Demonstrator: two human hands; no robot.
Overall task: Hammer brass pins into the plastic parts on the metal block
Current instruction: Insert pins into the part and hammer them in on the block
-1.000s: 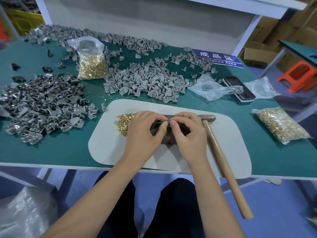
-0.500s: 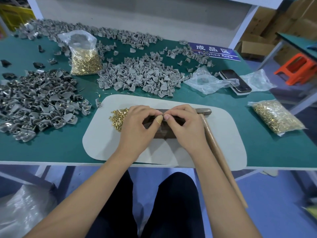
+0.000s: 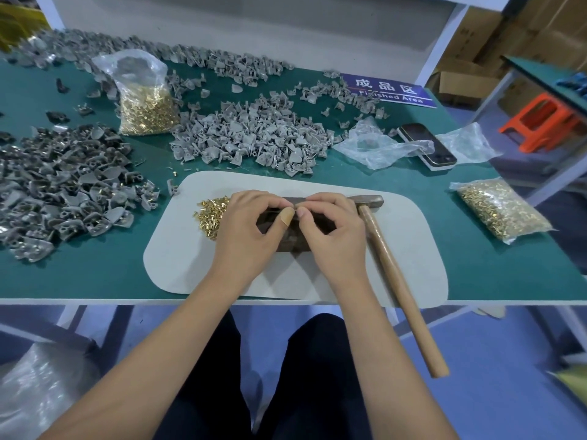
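Brass pins (image 3: 211, 214) are lying in a loose heap on a pale grey mat (image 3: 178, 255) at the near edge of a green counter (image 3: 476, 265), just beside a person's left hand (image 3: 251, 230). Both hands are meeting over a dark metal block (image 3: 286, 241) at the middle of the mat. The left hand's grip is curled, its taped thumb pressing toward the fingertips of the right hand (image 3: 333, 233), and together they are pinching something small above the block; what it is cannot be told, since the fingers are hiding it. A hammer (image 3: 394, 274) is lying on the mat just to the right of the right hand, untouched, its metal head beside the block and its wooden handle reaching past the counter's edge. Grey plastic parts (image 3: 254, 134) are sitting in a heap beyond the mat, with a darker pile (image 3: 63, 182) at the left. One clear bag of pins (image 3: 144, 103) is standing upright behind the piles, and another bag (image 3: 500, 211) is lying on the right. A phone (image 3: 427, 146) is resting partly under crumpled plastic near a blue sign (image 3: 387, 88).
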